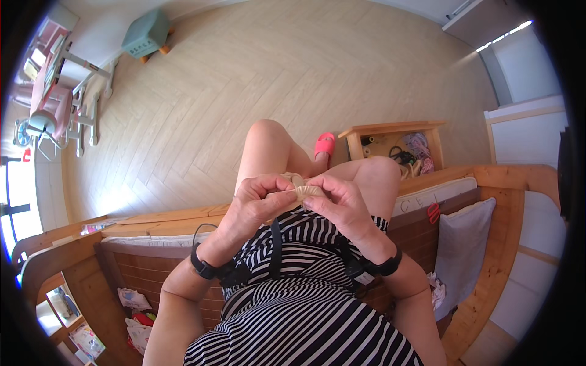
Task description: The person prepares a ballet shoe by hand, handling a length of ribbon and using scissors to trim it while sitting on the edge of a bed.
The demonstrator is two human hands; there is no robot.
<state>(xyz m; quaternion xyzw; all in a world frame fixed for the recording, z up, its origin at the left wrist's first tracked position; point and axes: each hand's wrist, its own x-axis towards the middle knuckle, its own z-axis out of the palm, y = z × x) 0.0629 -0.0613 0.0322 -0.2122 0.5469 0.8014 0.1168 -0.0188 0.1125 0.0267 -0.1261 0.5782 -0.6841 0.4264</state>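
Observation:
A gathered piece of cream fabric (307, 192) is pinched between both hands above the lap. My left hand (268, 201) holds its left side with thumb and forefinger. On its right side, my right hand (332, 196) grips the pleated edge the same way. More of the cream material shows just behind and below the fingers. The lap beneath is covered by a black-and-white striped garment (302, 256). Whether a needle or thread is held cannot be made out.
An open wooden drawer (391, 126) beyond the right knee holds spools, black-handled scissors and yarn. Red-handled scissors (433, 213) lie on the bed beside a grey pillow or cloth (464, 256). A green stool (147, 34) stands far left on the floor.

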